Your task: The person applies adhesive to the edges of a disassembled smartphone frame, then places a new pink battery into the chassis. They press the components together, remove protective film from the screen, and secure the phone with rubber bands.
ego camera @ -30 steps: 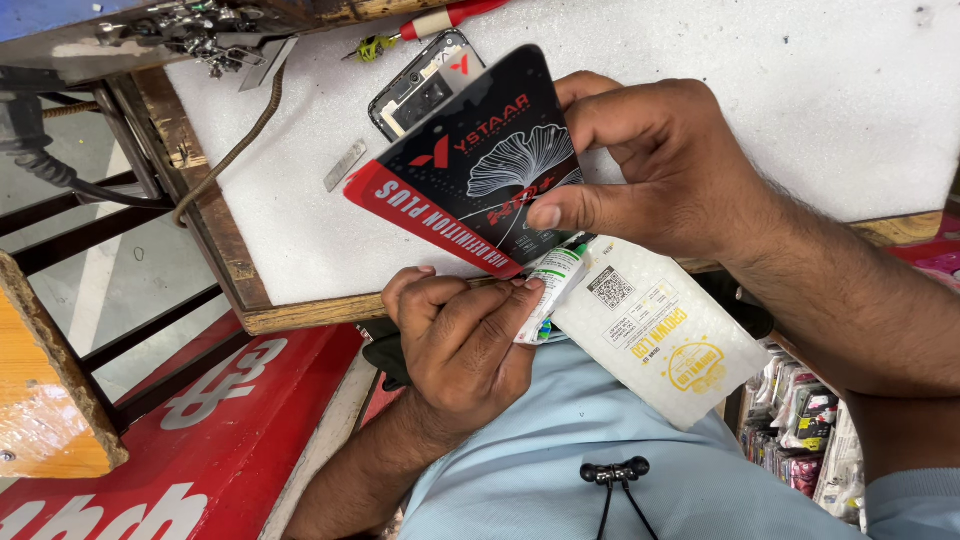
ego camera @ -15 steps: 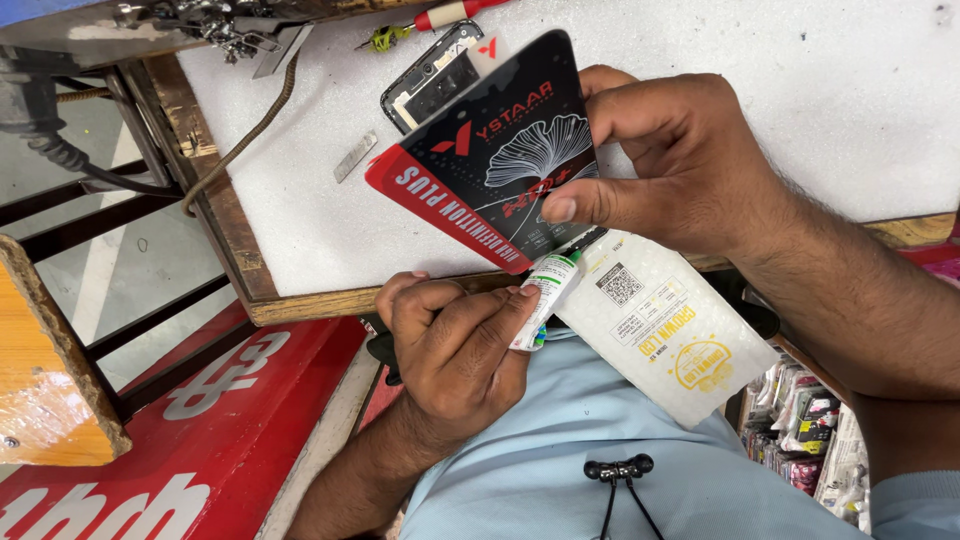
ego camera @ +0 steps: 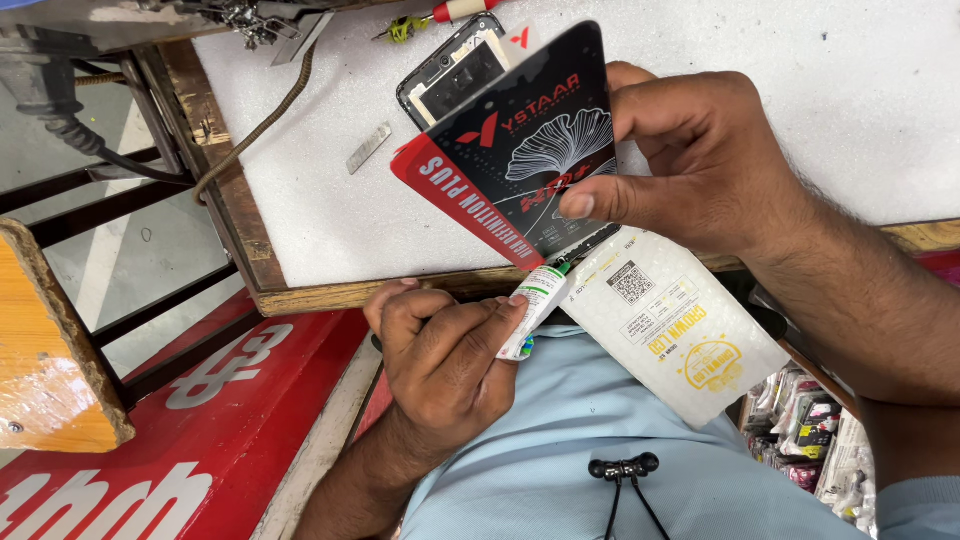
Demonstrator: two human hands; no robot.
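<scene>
The right hand is closed on a flat black-and-red package, thumb pressed on its lower face and fingers behind, holding it tilted above the near edge of the counter. Tucked under that package, and seemingly pinched along with it, is a white bubble pouch with a yellow print, which hangs down over the person's light blue shirt. The left hand is curled shut below the counter's edge, its fingertips gripping a small white-and-green sachet whose upper end points up at the lower corner of the package and all but touches it. As far as can be judged, things are at an early stage: both packets are out and in hand, yet the sachet looks untorn, the flat package looks unopened, and nothing from them has reached the phone. That phone, a dark one lying on the white counter with its inner frame showing, sits just behind the top of the raised package, clear of both hands. Near it lie a small metal blade and, at the far edge, a red-handled screwdriver.
</scene>
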